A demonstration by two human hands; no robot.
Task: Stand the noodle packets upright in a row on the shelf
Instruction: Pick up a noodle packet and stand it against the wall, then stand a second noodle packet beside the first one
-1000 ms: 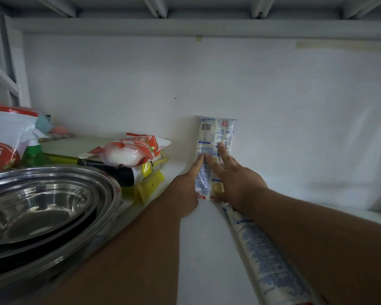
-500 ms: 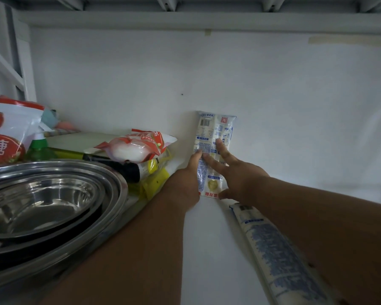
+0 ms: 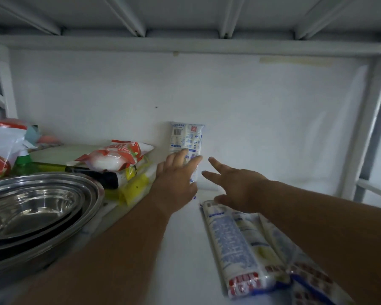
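A white and blue noodle packet stands upright against the shelf's back wall. My left hand lies on its lower front with fingers straight. A little right of the packet, my right hand hovers apart from it with fingers spread and holds nothing. On the white shelf board, another noodle packet lies flat below my right hand. A further packet lies beside it on the right, partly under my right forearm.
Stacked steel bowls fill the near left. Behind them lie a red and white bag, a dark bottle and yellow packets. A large red and white bag stands far left. A grey shelf post rises at the right.
My right hand has come off the standing packet and moved right and back. My left hand has spread flatter over the packet's lower front. The camera has pulled back.
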